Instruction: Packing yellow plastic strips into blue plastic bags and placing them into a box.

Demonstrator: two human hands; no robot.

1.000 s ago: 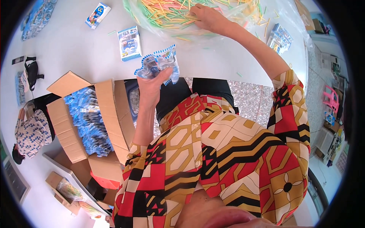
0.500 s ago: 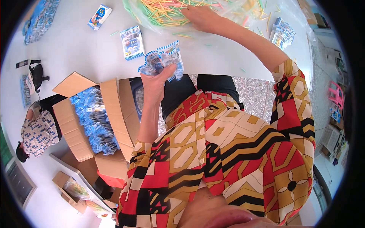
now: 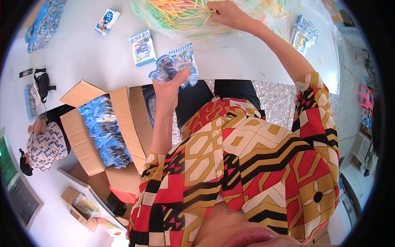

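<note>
In my left hand [image 3: 166, 90] is a crinkled blue-and-white striped plastic packet [image 3: 184, 61], thumb pressed on its near side and its top spread apart. It is held just above the table's near edge. At the far side, my right hand [image 3: 228, 15] is closed, with the ends of thin coloured sticks showing at its fingertips; how many is hidden. A heap of pink, yellow and green sticks [image 3: 175, 12] lies beside it in a clear plastic bag [image 3: 144, 18].
Flat blue-and-white packs [image 3: 142, 47] and a small box [image 3: 108, 21] lie on the white table [image 3: 103, 55]. More packets [image 3: 304, 35] sit at the right. An open carton [image 3: 82, 142] full of blue packets [image 3: 106, 131] stands at my left. Another person [image 3: 48, 142] sits beyond it.
My right hand has shifted slightly right and drawn up from the heap, with stick ends now visible in its fingers. My left hand and the packet stay almost in place.
</note>
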